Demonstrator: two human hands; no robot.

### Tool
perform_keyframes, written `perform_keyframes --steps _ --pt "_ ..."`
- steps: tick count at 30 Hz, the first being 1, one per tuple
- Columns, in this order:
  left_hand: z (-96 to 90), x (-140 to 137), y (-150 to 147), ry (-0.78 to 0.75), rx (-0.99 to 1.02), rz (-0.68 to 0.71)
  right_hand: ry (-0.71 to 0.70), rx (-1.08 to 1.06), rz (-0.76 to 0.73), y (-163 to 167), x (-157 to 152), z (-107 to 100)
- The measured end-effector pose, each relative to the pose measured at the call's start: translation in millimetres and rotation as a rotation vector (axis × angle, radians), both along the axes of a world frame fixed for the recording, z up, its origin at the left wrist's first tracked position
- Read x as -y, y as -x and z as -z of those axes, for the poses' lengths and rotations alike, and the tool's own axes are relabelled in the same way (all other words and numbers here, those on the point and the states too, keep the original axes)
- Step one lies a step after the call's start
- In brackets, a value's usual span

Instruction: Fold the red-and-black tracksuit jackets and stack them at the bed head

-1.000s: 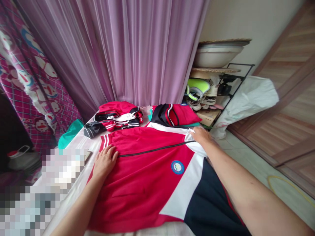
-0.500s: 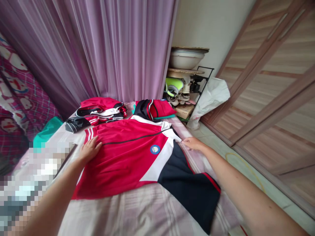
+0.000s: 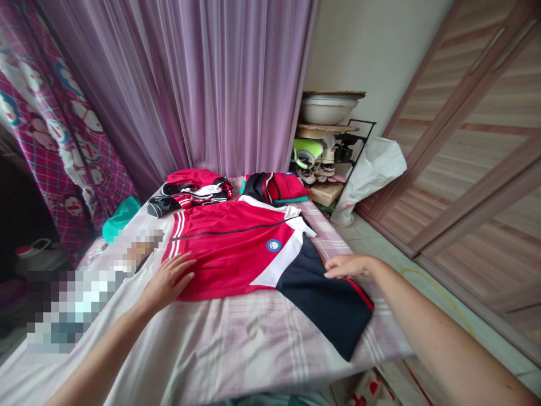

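Observation:
A red, white and navy zip jacket (image 3: 228, 248) lies spread out on the bed, its round blue badge (image 3: 274, 246) facing up. My left hand (image 3: 171, 279) rests flat on the striped hem end, fingers spread and holding nothing. At the upper edge of the navy sleeve (image 3: 323, 293), my right hand (image 3: 349, 266) is closed, with thumb and fingertips pinched at the red-piped seam. The white collar (image 3: 302, 223) lies just beyond that hand. The sleeve's cuff end points toward me, near the bed's right edge.
Behind the jacket lie a crumpled red and black garment (image 3: 194, 189) and a folded red stack (image 3: 287, 187). Purple curtains (image 3: 236, 84) hang behind the bed (image 3: 236, 349). To the right are a shoe rack (image 3: 329, 169), a white bag (image 3: 372, 169) and a wooden wardrobe (image 3: 465, 141).
My right hand has gone from the collar down to the sleeve's edge. My left hand has shifted nearer along the hem, and the jacket's near hem side has drawn in.

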State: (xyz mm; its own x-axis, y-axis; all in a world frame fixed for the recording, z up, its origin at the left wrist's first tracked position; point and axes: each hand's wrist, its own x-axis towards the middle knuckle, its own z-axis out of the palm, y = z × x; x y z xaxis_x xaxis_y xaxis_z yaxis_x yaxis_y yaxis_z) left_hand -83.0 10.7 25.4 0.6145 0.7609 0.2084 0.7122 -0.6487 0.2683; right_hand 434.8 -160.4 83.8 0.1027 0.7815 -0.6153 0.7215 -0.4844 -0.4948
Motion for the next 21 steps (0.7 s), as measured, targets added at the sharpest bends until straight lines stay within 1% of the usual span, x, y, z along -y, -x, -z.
perform_keyframes --steps 4,6,10,12,13,14,15,16,17,19,20,21 --pt "13.6 9.4 4.4 0.055 -0.002 0.048 0.226 -0.092 0.003 -8.8 6.9 -4.0" --pt "17.7 9.3 3.9 0.049 -0.024 0.062 0.284 -0.163 0.004 -12.7 12.9 -3.2" --pt "18.1 5.8 1.7 0.015 -0.036 0.083 0.244 -0.369 -0.036 -14.2 20.6 -3.0" --pt "17.3 5.4 1.3 0.014 -0.033 0.081 0.229 -0.437 -0.065 -10.5 17.1 -10.0" --pt "17.2 5.7 1.2 0.018 -0.031 0.078 0.199 -0.476 -0.070 -7.3 12.0 -16.1" --pt "17.3 6.3 1.3 0.022 -0.028 0.075 0.150 -0.525 -0.072 -3.2 4.0 -23.8" --pt "17.4 7.0 1.4 0.027 -0.025 0.072 0.073 -0.582 -0.063 1.6 -7.0 -32.4" --pt "17.4 7.5 1.6 0.032 -0.021 0.070 -0.044 -0.639 -0.035 6.8 -21.0 -41.4" --pt "17.2 7.9 2.0 0.039 -0.016 0.071 -0.187 -0.692 0.013 11.9 -37.6 -49.9" --pt "16.2 8.0 3.0 0.058 -0.007 0.080 -0.566 -0.728 0.195 20.3 -74.6 -63.0" --pt "15.4 7.8 3.8 0.070 -0.001 0.089 -0.718 -0.691 0.291 22.8 -92.5 -66.7" --pt "14.6 7.6 4.9 0.081 0.005 0.099 -0.824 -0.614 0.360 24.0 -108.3 -68.2"
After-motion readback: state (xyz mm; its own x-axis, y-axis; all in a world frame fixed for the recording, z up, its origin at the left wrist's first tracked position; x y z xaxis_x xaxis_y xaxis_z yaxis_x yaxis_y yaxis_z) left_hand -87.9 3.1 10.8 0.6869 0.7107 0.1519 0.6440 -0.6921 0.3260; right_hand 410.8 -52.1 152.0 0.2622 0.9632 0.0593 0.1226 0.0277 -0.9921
